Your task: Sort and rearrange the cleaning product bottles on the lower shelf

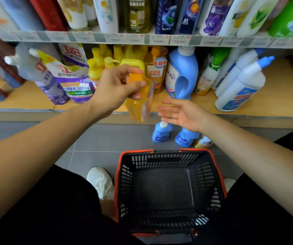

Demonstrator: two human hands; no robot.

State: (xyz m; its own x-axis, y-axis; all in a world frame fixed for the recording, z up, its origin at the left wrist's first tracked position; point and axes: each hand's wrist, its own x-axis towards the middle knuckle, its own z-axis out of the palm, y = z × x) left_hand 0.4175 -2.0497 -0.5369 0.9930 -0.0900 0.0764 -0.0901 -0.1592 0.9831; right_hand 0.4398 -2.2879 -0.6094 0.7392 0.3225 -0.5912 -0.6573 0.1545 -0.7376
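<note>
We crouch in front of the lower shelf (274,96) w/ a black basket (168,188), red rim, on the floor between our knees. Nothing shows inside it.

Our left hand (117,87) grips a yellow bottle (139,101) near its top, fingers wrapped round the neck. The bottle hangs over the shelf's front edge, about mid-way along, tilted a bit. Its yellow cap (132,65) pokes up past our fingers.

Our right hand (179,114) is open, palm up, fingers spread flat, holding nothing. It sits just beside the bottle's lower part, not touching it as far as we can tell.

On the shelf behind: more yellow bottles (98,66) at the back, an orange bottle (157,69) & a big blue jug (182,73) near the middle. Purple & white bags (71,76) lean at the left end. White bottles w/ blue caps (241,84) lean at the right end, w/ a green-capped bottle (211,73) between them & the jug.

On the floor, just below the shelf's front edge, stand two small blue bottles (161,132), partly hidden by our right hand, & a small yellowish one (204,142) beside them.
</note>
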